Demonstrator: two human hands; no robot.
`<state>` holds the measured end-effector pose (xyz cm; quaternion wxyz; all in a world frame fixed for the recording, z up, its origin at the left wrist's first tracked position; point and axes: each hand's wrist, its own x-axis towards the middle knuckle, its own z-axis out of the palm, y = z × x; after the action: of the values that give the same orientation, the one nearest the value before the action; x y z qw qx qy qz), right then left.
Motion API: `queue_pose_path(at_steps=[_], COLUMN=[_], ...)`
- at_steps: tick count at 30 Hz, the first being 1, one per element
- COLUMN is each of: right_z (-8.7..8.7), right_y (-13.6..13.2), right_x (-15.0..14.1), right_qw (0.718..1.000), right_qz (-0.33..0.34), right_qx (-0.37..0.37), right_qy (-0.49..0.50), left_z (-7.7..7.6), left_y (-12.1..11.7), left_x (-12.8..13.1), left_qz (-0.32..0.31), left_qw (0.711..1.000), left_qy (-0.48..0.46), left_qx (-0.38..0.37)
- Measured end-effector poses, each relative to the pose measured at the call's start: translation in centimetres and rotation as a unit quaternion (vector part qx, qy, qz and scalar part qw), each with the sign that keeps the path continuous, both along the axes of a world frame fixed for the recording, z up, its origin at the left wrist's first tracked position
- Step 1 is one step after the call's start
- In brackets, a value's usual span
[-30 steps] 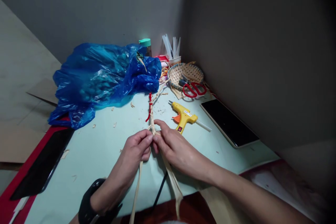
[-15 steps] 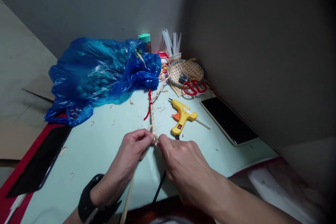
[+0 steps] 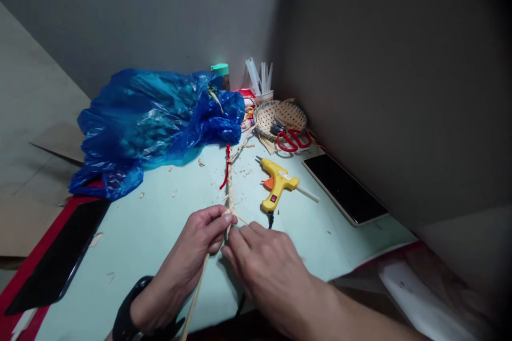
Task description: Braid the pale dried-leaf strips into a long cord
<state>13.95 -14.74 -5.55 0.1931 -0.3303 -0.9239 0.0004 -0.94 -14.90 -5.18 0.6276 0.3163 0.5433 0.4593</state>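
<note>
A pale braid of flat straw-like strips (image 3: pixel 230 192) runs away from me over the table, tied near its far end with a red fuzzy wire (image 3: pixel 228 162). My left hand (image 3: pixel 210 232) pinches the near end of the braid between thumb and forefinger. Close against it, my right hand (image 3: pixel 264 256) has its fingers curled on the strips just below, and a thin strand sticks out between the hands. One long loose strip (image 3: pixel 196 295) hangs from under my left hand toward me. My right fingertips are partly hidden.
A yellow glue gun (image 3: pixel 276 184) lies right of the braid, its cord running toward me. Beyond it are red-handled scissors (image 3: pixel 294 140) on a woven basket (image 3: pixel 262 117), and a phone (image 3: pixel 346 189). A blue plastic bag (image 3: pixel 160 117) fills the back left; a black tablet-like slab (image 3: pixel 60 256) lies left.
My right hand has shifted slightly down and left, its fingers now below my left fingertips. A thin strand now shows between the hands. The view has tilted a little upward.
</note>
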Motion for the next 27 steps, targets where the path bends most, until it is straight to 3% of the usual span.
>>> queue_pose_path(at_steps=[4,6,10,14,17,22,27], right_z=[2.0,2.3,1.6,0.5,0.0,-0.2,-0.2], right_y=[1.4,2.2,3.2,3.5,3.7,3.5,3.4], right_x=[0.5,0.3,0.0,-0.2,-0.4,-0.7,-0.7], right_qw=[0.993,0.987,0.939,0.916,0.911,0.907,0.898], right_qz=[-0.089,-0.083,-0.02,-0.034,-0.037,-0.038,-0.043], right_qx=[-0.059,-0.127,-0.318,-0.342,-0.343,-0.338,-0.348], right_qy=[0.059,0.058,0.131,0.207,0.225,0.25,0.267], left_z=[0.2,0.3,0.2,0.1,0.7,2.1,2.2], left_y=[-0.1,-0.1,0.0,-0.1,-0.5,-1.3,-2.3], left_x=[-0.2,-0.2,-0.5,-0.6,-0.3,-0.1,0.8], left_qz=[-0.021,-0.022,-0.028,-0.052,-0.072,-0.082,-0.071], left_qw=[0.999,0.999,0.997,0.985,0.948,0.844,0.82], left_qy=[-0.023,-0.008,0.055,0.148,0.287,0.504,0.551], left_qx=[0.02,0.029,0.05,0.074,0.119,0.165,0.141])
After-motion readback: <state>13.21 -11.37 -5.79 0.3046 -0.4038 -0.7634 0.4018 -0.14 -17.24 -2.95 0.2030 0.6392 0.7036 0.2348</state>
